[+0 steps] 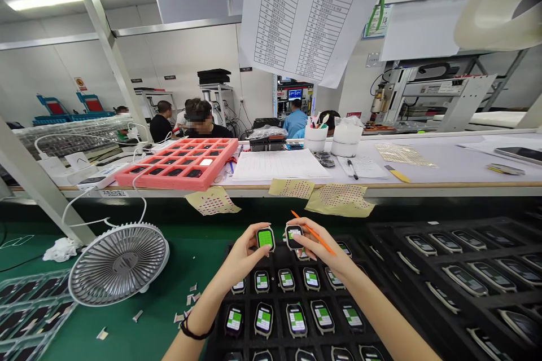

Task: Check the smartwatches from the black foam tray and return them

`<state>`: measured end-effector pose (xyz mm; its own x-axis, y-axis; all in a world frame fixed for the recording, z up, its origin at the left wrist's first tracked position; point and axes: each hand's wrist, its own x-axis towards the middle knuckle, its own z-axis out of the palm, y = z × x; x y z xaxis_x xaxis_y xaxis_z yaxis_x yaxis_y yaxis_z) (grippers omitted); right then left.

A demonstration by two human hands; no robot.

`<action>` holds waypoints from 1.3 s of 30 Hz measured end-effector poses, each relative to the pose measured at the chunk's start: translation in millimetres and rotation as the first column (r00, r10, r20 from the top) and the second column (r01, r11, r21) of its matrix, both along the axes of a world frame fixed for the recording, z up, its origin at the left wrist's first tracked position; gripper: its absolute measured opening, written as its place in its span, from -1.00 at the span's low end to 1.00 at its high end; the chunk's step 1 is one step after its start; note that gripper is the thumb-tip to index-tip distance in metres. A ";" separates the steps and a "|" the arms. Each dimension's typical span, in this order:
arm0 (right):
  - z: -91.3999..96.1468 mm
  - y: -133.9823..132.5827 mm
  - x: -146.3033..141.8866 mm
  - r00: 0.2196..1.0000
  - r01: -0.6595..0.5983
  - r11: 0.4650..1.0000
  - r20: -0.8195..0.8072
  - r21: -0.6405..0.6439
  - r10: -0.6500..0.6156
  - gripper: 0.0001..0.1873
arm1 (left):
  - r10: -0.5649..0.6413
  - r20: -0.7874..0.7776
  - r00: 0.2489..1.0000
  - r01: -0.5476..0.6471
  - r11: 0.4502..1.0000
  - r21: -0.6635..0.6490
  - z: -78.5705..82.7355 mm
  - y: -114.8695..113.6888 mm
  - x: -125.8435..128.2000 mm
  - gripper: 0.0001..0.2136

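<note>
A round grey plastic desk fan (119, 263) stands on the green mat (192, 259). A salmon-red compartment tray (169, 180) sits on the white shelf (444, 168) above.

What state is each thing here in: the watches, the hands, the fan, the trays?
lit watch, screen green, held above the black tray
left hand, shut on lit watch
second watch, screen mostly dark
right hand, shut on second watch, orange stick between its fingers
tray watches, seated in pockets, screens green
fan, tilted upward; running or not, cannot tell
pink tray, partly filled
</note>
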<state>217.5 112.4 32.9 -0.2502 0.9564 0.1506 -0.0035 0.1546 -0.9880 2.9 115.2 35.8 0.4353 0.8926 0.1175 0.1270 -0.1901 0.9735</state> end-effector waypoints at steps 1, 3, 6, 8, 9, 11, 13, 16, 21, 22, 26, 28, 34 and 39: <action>0.4 -0.2 0.0 1.000 0.004 1.000 -0.002 0.000 -0.004 -0.65 | -0.005 0.001 1.000 0.005 1.000 0.009 -1.1 0.7 -0.3 -0.58; 0.9 -0.8 -0.3 1.000 0.014 1.000 -0.001 0.004 -0.014 -0.66 | -0.033 -0.004 0.999 0.033 0.999 0.018 -3.7 2.0 -0.5 -0.53; 1.9 -2.7 -3.6 0.999 0.042 0.999 0.018 -0.005 -0.042 -0.66 | -0.038 -0.023 0.999 0.039 0.998 0.051 -6.3 1.8 1.2 -0.49; 2.4 -4.8 -7.6 0.999 0.045 0.999 0.027 -0.028 -0.044 -0.65 | 0.007 -0.076 0.997 0.002 0.993 0.115 -6.3 -0.5 3.4 -0.53; 2.3 -5.9 -10.0 0.999 0.034 0.999 0.029 -0.042 -0.033 -0.64 | 0.030 -0.116 0.993 -0.011 0.987 0.161 -6.1 -2.0 4.8 -0.56; 0.1 -7.9 -14.5 1.000 0.002 0.998 0.030 -0.061 0.000 -0.60 | 0.069 -0.200 0.977 -0.011 0.960 0.279 -6.2 -5.0 7.8 -0.60; -5.1 -9.0 -17.9 0.999 -0.023 0.998 0.038 -0.064 0.026 -0.57 | 0.111 -0.253 0.961 0.005 0.909 0.417 -8.6 -6.7 11.1 -0.59; -15.2 -9.6 -20.4 0.996 -0.027 0.999 0.089 -0.017 0.028 -0.57 | 0.180 -0.299 0.937 0.022 0.824 0.566 -16.8 -5.9 15.5 -0.55; -11.7 -14.8 -20.6 0.985 -0.076 0.996 0.160 0.035 0.069 -0.56 | 0.278 -0.356 0.892 0.039 0.739 0.673 -23.7 -5.2 17.6 -0.50; -6.8 -16.5 -20.1 0.986 -0.097 0.995 0.140 0.022 0.093 -0.54 | 0.300 -0.346 0.889 0.027 0.720 0.693 -22.1 -6.1 17.2 -0.51; 11.3 -22.2 -15.1 0.967 -0.253 0.967 -0.053 -0.038 0.250 -0.55 | 0.279 -0.226 0.933 -0.028 0.684 0.729 -9.6 -12.1 14.6 -0.56; 14.2 -23.3 -12.2 0.928 -0.349 0.935 -0.163 -0.062 0.335 -0.56 | 0.226 -0.167 0.960 -0.037 0.692 0.721 -4.1 -15.2 13.3 -0.55; 11.3 -27.3 -10.8 0.911 -0.369 0.926 -0.232 -0.083 0.342 -0.58 | 0.160 -0.120 0.980 -0.007 0.628 0.779 -0.4 -19.2 11.8 -0.52; 14.4 -32.3 -14.7 0.940 -0.299 0.954 -0.168 0.008 0.296 -0.63 | 0.127 -0.095 0.987 -0.003 0.609 0.793 -1.5 -19.2 12.3 -0.50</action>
